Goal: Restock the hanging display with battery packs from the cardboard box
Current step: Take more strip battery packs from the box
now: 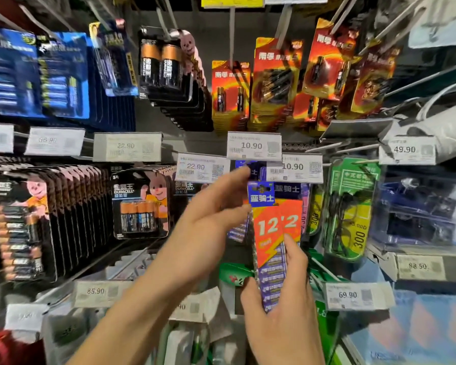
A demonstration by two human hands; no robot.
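At frame centre, your right hand [279, 306] grips the lower end of the upright blue-and-orange battery pack [274, 227]. Your left hand [216, 206] touches its header with straight fingers. At its 12 o'clock, the 22.90 price tag [199, 167] and the 10.90 price tag [295, 168] crowd in. Duracell packs [140, 204] hang at 9 o'clock.

Two hands [216, 206] [282, 293], two 10.90 price tags [253, 146] [295, 167]

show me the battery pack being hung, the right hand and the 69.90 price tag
battery pack [270, 225]: head view, on the orange panel with the 12.
right hand [286, 310]: head view, on the back of the hand.
69.90 price tag [353, 295]: head view, on the printed price.
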